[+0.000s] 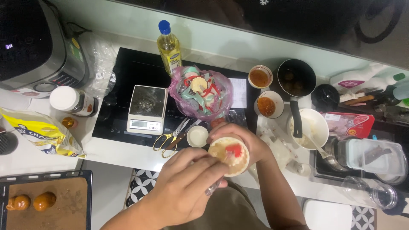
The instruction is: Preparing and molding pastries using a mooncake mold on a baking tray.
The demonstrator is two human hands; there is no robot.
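Gripping something thin and shiny, the left hand (181, 187) is curling its fingers (200, 164) tight around what looks like a metal utensil handle (214, 186), though I honestly can't tell if it's a spoon or something else since the working end is hidden. It's hovering right over a small white cup (230, 156) with a pale, lumpy mix inside and a red bit on top. The right hand (243, 138) is cradling that cup from behind, fingers wrapped round the far side, holding it just off the front edge of the white counter (119, 151). Just beside the cup, a smaller white dish (197, 136) is sitting next to yellow-handled scissors (170, 139). Further back, a kitchen scale (147, 109) is resting on the black cooktop (128, 72), with a pink plastic bag (200, 94) of colourful cupcake liners beside it and an oil bottle (169, 47) behind. Off to the right, two sauce cups (266, 91), a dark saucepan (296, 77) and a white bowl (307, 127) are crowding together. Down at the bottom left, a baking tray (47, 204) is holding two brown round pieces.
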